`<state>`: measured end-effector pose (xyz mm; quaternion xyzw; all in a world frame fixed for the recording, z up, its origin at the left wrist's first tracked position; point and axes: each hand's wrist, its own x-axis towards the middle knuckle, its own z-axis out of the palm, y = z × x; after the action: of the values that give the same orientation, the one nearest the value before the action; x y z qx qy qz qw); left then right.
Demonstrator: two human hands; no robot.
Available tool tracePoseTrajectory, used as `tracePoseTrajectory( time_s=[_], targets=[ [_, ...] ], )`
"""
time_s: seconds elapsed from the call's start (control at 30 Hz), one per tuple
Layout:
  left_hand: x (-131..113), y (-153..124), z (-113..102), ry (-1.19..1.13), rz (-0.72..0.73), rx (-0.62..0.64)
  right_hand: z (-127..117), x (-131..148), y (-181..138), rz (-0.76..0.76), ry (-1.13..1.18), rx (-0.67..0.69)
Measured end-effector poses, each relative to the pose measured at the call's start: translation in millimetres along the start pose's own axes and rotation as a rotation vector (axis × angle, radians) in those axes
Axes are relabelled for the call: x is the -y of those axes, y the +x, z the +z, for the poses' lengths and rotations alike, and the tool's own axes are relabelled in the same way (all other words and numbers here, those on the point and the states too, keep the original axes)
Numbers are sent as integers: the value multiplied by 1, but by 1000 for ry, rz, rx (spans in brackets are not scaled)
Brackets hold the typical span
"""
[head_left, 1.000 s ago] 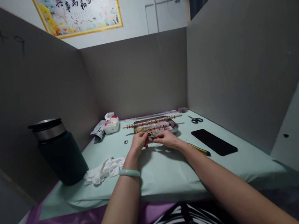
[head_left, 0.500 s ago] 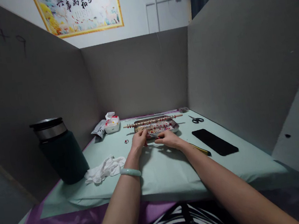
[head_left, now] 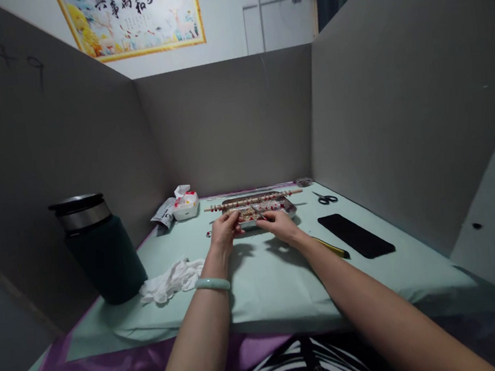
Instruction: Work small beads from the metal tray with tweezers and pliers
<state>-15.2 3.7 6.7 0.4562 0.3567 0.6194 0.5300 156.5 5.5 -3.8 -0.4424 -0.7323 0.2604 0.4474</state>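
At the near side of the metal tray [head_left: 250, 228], the left hand [head_left: 225, 231] reaches forward, fingertips close together; whether they hold something tiny, nobody can tell. The right hand [head_left: 281, 227], stretched forward too, pinches a thin metal tool [head_left: 258, 212] that sticks past its fingers, far and left.

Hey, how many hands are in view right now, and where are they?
2: the bare left hand is by the rectangular silver metal tray's near-left corner; the bare right hand, holding a slender dark tool, is by the tray's near edge, further right. None seem hidden.
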Motion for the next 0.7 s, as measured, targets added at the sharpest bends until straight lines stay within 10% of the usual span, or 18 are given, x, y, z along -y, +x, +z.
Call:
tracePoseTrajectory(
  time_s=[0.23,0.7],
  targets=[
    [4,-3,6,-37,-93,181,5,1,2,-18,271,-82],
    [3,-15,13,283,-172,418,4,-5,4,-105,95,-173]
  ],
)
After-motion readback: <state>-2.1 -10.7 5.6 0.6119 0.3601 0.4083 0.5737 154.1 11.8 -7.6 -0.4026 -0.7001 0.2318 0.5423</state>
